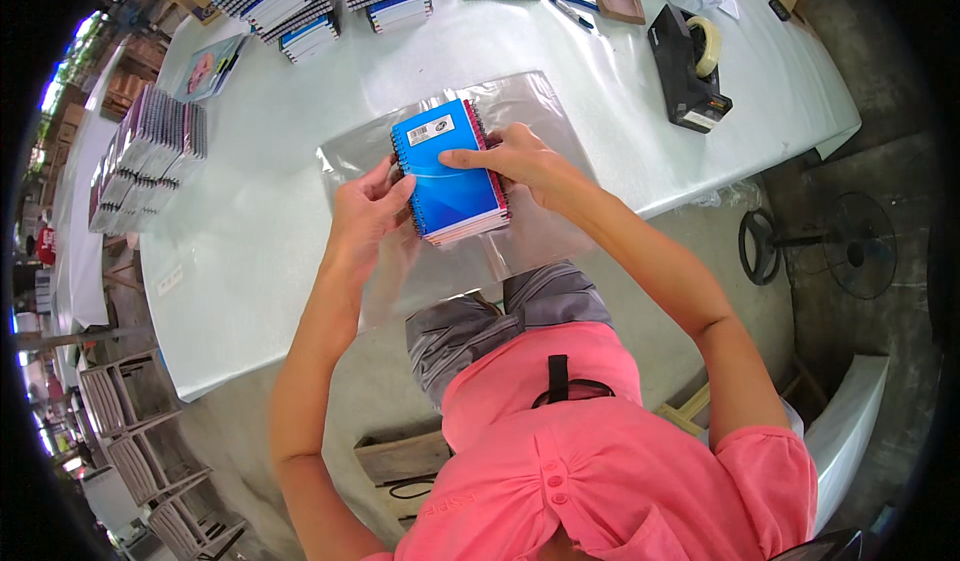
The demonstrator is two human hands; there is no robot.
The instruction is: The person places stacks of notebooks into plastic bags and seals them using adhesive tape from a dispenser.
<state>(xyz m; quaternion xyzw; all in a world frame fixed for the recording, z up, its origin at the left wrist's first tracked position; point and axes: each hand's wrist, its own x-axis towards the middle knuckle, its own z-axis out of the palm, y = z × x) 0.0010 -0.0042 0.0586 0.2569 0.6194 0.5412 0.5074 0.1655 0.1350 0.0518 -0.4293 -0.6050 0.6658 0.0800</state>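
Blue notebooks [448, 173], lower copies hidden underneath.

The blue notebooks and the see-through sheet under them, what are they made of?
The blue notebooks look like paper with glossy card covers and dark wire spirals; stacked page edges show. The see-through sheet seems thin plastic film: it shines and crinkles.

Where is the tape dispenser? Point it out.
In the head view, the tape dispenser sits on the white table at the upper right, beyond the right hand, right of the pens.
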